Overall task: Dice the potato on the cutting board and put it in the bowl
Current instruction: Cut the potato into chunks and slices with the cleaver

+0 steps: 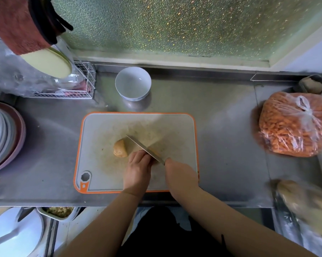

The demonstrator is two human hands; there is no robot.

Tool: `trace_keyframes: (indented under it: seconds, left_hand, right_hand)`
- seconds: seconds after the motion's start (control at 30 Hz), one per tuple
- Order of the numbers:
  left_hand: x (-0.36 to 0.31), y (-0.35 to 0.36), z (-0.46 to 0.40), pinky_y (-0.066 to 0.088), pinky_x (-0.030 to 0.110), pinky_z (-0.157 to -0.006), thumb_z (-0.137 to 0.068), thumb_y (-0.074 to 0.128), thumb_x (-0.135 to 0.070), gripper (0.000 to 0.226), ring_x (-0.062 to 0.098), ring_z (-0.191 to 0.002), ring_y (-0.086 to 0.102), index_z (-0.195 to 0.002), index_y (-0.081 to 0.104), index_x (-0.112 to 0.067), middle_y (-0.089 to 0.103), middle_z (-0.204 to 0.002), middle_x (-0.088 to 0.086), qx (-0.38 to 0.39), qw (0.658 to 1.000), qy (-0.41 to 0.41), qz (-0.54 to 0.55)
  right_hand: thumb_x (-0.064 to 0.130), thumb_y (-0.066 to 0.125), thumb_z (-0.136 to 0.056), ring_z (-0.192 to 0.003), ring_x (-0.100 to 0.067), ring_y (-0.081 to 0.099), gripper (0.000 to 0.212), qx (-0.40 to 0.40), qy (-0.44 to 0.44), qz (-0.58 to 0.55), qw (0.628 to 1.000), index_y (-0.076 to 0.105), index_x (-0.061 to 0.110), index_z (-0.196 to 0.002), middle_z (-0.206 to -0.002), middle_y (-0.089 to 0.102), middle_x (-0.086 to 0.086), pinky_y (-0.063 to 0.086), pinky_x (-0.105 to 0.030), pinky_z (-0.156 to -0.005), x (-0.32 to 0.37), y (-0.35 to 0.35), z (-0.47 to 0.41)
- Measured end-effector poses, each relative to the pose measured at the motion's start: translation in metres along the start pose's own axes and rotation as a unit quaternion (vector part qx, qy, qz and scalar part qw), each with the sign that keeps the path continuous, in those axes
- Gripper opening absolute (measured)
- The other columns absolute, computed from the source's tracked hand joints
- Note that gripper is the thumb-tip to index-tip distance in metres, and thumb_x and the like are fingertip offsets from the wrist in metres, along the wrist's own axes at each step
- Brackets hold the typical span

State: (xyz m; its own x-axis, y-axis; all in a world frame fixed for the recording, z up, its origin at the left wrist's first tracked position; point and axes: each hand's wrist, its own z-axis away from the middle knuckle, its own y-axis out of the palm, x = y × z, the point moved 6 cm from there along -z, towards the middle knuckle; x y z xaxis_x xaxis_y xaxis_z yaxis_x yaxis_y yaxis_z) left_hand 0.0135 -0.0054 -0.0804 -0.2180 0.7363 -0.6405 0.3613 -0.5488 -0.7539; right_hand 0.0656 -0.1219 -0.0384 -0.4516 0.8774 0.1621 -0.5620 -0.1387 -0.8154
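While the left hand (pixel 139 164) steadies the potato (pixel 120 150) on the cutting board (pixel 108 127), the right hand (pixel 177 168) grips the knife (pixel 144 148), halving it; bowl (pixel 133 82) waits beyond both hands.

one cutting board (pixel 104 130), one bowl (pixel 133 82), one knife (pixel 145 149), one bag of carrots (pixel 294 125).

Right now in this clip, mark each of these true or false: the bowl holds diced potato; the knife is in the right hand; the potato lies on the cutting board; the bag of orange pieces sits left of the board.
1. The bowl holds diced potato: false, it is empty.
2. The right hand holds the knife: true.
3. The potato lies on the cutting board: true.
4. The bag of orange pieces sits left of the board: false, right.
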Motion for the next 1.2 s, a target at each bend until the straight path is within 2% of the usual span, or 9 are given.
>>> trace_keyframes:
  seconds: [0.13,0.2,0.33,0.4,0.47,0.53,0.67,0.8,1.2]
  left_hand:
    - [-0.002,-0.001,-0.001,0.043,0.025,-0.074,-0.085,0.052,-0.015,0.020,0.025,-0.087,0.054,-0.086,0.071,-0.009,0.064,-0.096,0.001,-0.005,1.000,0.000,-0.003]
    - [-0.004,-0.002,-0.001,0.042,0.022,-0.072,-0.083,0.054,-0.016,0.018,0.022,-0.087,0.053,-0.083,0.071,-0.011,0.064,-0.094,-0.001,-0.017,1.000,-0.002,-0.011]
    - [-0.005,-0.004,-0.001,0.042,0.020,-0.074,-0.084,0.055,-0.018,0.017,0.021,-0.087,0.053,-0.082,0.071,-0.012,0.064,-0.094,-0.001,-0.024,1.000,0.006,-0.010]
    - [-0.007,-0.005,0.000,0.045,0.027,-0.071,-0.086,0.056,-0.019,0.014,0.023,-0.086,0.053,-0.085,0.069,-0.012,0.061,-0.096,0.000,-0.018,0.999,0.022,-0.024]
    - [-0.013,-0.008,0.000,0.047,0.030,-0.065,-0.088,0.059,-0.020,0.009,0.022,-0.084,0.053,-0.092,0.061,-0.013,0.055,-0.100,0.002,-0.026,0.996,0.042,-0.076]
    - [-0.020,-0.012,-0.004,0.045,0.032,-0.065,-0.091,0.061,-0.028,0.017,0.024,-0.083,0.051,-0.098,0.055,-0.014,0.049,-0.104,0.004,-0.038,0.982,0.079,-0.165]
    - [-0.027,-0.012,-0.031,0.041,0.040,-0.076,-0.058,0.083,-0.045,0.045,0.028,-0.087,0.048,-0.090,0.064,-0.019,0.049,-0.104,0.005,0.087,0.949,0.112,-0.280]
    - [-0.031,-0.011,-0.049,0.046,0.042,-0.080,-0.040,0.084,-0.058,0.055,0.027,-0.081,0.051,-0.076,0.067,-0.021,0.053,-0.090,0.004,0.184,0.919,0.129,-0.324]
    - [-0.035,-0.015,-0.051,0.046,0.042,-0.085,-0.049,0.078,-0.063,0.053,0.026,-0.082,0.054,-0.081,0.067,-0.022,0.056,-0.092,0.003,0.220,0.901,0.178,-0.328]
  right_hand:
    - [0.006,0.067,-0.081,-0.080,-0.021,0.069,0.017,-0.088,-0.017,0.054,0.994,0.064,0.003,-0.097,-0.088,0.068,-0.015,0.051,-0.027,-0.064,0.009,-0.017,-0.016]
    - [0.005,0.072,-0.076,-0.075,-0.023,0.069,0.019,-0.042,-0.020,0.059,0.997,0.066,0.000,-0.093,-0.084,0.068,-0.018,0.052,-0.026,-0.061,0.013,-0.008,-0.026]
    - [0.007,0.093,-0.028,-0.035,-0.018,0.056,0.040,-0.042,-0.015,0.028,0.999,0.064,0.006,-0.056,-0.044,0.056,-0.009,0.037,-0.017,-0.032,0.005,0.008,-0.037]
    - [0.007,0.088,-0.052,-0.053,-0.021,0.065,0.032,-0.019,-0.021,0.040,0.999,0.066,0.004,-0.076,-0.062,0.064,-0.013,0.047,-0.021,-0.044,0.006,0.008,-0.031]
    - [0.006,0.053,-0.091,-0.094,-0.026,0.065,0.021,0.001,-0.017,0.026,1.000,0.054,0.003,-0.112,-0.104,0.064,-0.016,0.051,-0.031,-0.077,0.004,0.015,-0.031]
    - [0.005,0.035,-0.099,-0.107,-0.027,0.060,0.025,-0.009,-0.021,0.018,1.000,0.047,0.004,-0.121,-0.118,0.058,-0.013,0.047,-0.034,-0.086,0.002,0.019,-0.033]
    - [0.010,0.036,-0.099,-0.104,-0.025,0.062,0.022,-0.022,-0.017,-0.014,1.000,0.048,0.007,-0.117,-0.114,0.060,-0.009,0.048,-0.032,-0.083,0.002,0.017,-0.031]
    - [0.030,0.040,-0.099,-0.101,-0.028,0.061,0.028,-0.008,-0.009,-0.070,0.997,0.053,0.010,-0.114,-0.110,0.057,-0.008,0.045,-0.035,-0.078,0.002,0.021,-0.034]
    - [0.036,0.045,-0.097,-0.103,-0.030,0.061,0.039,0.013,0.023,-0.084,0.996,0.048,0.004,-0.119,-0.112,0.061,-0.013,0.046,-0.035,-0.080,-0.001,0.015,-0.029]
